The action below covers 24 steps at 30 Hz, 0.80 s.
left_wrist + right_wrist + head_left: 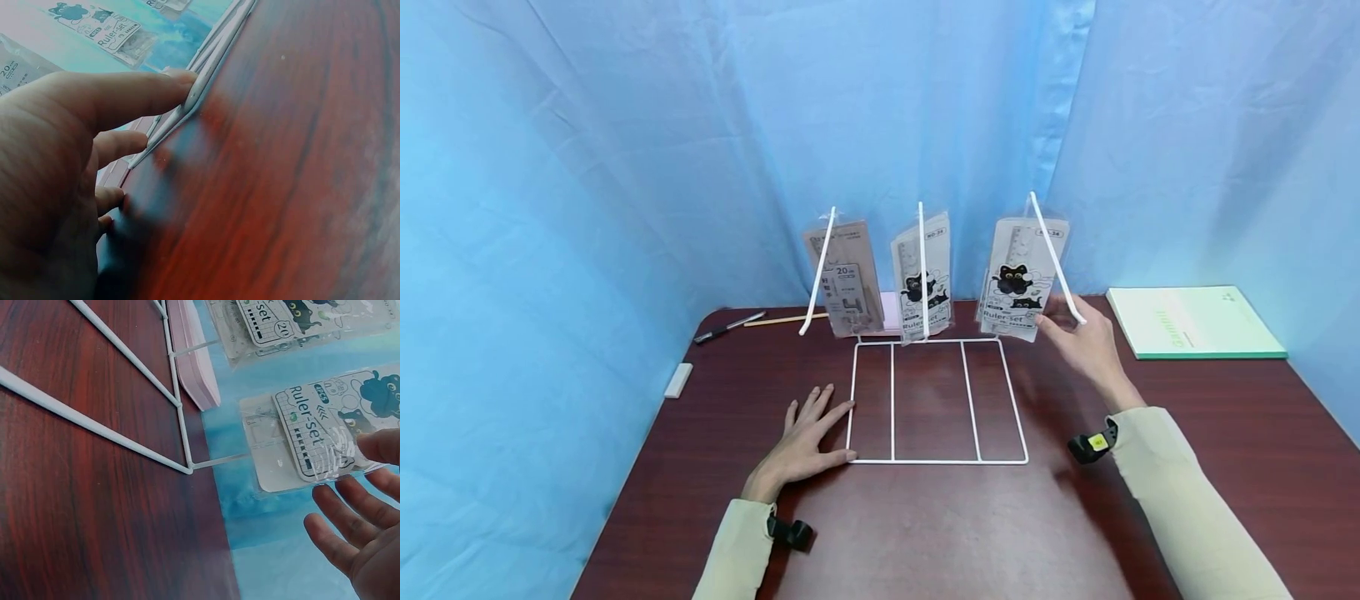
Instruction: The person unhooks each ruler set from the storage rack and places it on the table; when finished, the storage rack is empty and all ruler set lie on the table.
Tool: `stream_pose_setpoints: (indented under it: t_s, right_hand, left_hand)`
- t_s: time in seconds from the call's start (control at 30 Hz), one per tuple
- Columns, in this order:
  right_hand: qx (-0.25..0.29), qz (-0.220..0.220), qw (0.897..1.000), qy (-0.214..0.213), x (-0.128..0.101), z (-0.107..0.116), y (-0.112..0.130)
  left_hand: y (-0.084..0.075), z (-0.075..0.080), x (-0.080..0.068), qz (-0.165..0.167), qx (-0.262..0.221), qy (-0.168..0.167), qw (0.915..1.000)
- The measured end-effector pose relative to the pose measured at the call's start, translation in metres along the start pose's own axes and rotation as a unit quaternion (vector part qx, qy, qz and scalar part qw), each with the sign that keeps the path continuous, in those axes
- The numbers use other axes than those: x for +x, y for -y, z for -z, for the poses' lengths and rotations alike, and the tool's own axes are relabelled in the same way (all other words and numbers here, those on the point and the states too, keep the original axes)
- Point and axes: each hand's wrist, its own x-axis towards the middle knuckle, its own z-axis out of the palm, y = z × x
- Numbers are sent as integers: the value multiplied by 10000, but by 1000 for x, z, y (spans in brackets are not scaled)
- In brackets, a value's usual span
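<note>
A white wire rack (936, 461) stands on the table, with three prongs slanting forward. My left hand (805, 442) rests at its left side, fingers spread and fairly straight. In the left wrist view the thumb (144, 94) presses on the base wire. Clear ruler-set packets with black cat prints hang on the middle prong, the front packet (913, 292) tilted. My right hand (1086, 333) pinches the lower right edge of the right ruler-set packet (312, 434), thumb in front and index finger behind. On the left prong hangs a brownish ruler packet (850, 283).
Beyond the rack lies a pink block-like object (190, 356). A black pen (730, 327), a yellow pencil (786, 319) and a white eraser (678, 380) lie at left. A pale green notebook (1195, 321) lies at right. Blue curtains (880, 108) enclose the table.
</note>
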Motion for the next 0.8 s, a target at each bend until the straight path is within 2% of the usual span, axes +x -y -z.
stream_pose_setpoints:
  t_s: [0.27,0.5,0.8]
  right_hand:
    - [-16,-283,9995,-104,-3,-8,-8]
    - [8,-334,9994,28,-4,-15,-18]
    - [366,-626,9974,-23,-5,-28,-25]
  left_hand:
    - [0,0,1,10,22,55,10000]
    - [-1,2,1,37,21,49,10000]
    - [0,1,0,30,63,55,10000]
